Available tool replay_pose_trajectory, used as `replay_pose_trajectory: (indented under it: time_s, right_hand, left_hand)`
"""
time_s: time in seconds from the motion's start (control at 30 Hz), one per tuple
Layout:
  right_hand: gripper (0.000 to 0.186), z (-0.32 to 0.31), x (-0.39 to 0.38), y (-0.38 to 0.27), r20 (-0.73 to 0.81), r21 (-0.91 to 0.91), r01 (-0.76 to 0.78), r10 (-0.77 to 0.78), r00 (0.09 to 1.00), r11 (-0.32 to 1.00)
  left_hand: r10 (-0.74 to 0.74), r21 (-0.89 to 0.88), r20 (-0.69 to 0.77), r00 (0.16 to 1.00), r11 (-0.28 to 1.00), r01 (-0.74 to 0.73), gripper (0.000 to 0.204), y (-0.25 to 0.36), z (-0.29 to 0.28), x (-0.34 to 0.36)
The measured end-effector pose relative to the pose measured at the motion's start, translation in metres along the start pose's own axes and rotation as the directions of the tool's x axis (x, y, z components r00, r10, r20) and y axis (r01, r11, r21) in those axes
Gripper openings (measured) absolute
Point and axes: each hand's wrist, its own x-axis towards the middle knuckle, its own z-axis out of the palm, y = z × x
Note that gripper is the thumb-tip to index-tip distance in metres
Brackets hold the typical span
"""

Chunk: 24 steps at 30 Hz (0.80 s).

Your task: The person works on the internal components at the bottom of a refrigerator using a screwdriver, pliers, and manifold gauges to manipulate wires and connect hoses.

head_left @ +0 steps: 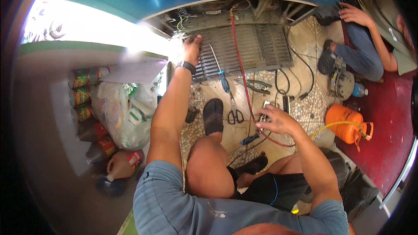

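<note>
My left hand (191, 48) reaches forward, its fingers curled at the left edge of a grey slatted panel (244, 43) below the blue machine. My right hand (277, 120) is closed around a small metal piece (264, 115), partly hidden by the fingers, close to a red hose (238, 52). The hose runs down from the machine's opening and passes beside this hand. Between my arms lie a screwdriver (224, 82) with a blue handle, leaning on the panel, scissors (235, 114), pliers (257, 86) and a second blue-handled tool (250, 139).
An orange gas cylinder (344, 122) with a yellow hose stands at right. Behind it a co-worker's leg (359, 54) rests near a round metal container (342, 83). Black cables (311, 72) cross the tiles. Bottles and a plastic bag (117, 113) fill the left shelf.
</note>
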Motion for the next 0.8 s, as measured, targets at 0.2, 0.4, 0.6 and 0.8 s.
replay_pose_trajectory:
  time_s: [0.2,0.4,0.6,0.8]
  right_hand:
    - [0.053,0.054,0.154,-0.022,0.055,0.138,0.098,-0.107,0.993,0.986]
    - [0.050,0.104,0.168,-0.025,0.005,0.398,0.163,-0.180,0.984,0.903]
    - [0.045,0.120,0.136,0.033,0.156,0.471,-0.122,0.053,0.986,0.873]
    - [0.048,0.102,0.125,0.044,0.175,0.423,-0.175,0.110,0.979,0.889]
  left_hand:
    - [0.186,-0.382,-0.113,0.976,0.899,-0.216,0.033,0.017,0.010,0.041]
    - [0.261,-0.406,-0.073,0.962,0.874,-0.268,0.027,0.027,0.015,0.055]
    - [0.211,-0.432,0.031,0.977,0.884,-0.177,0.021,0.039,0.014,0.060]
    - [0.203,-0.346,0.039,0.979,0.921,-0.177,0.023,0.036,0.007,0.061]
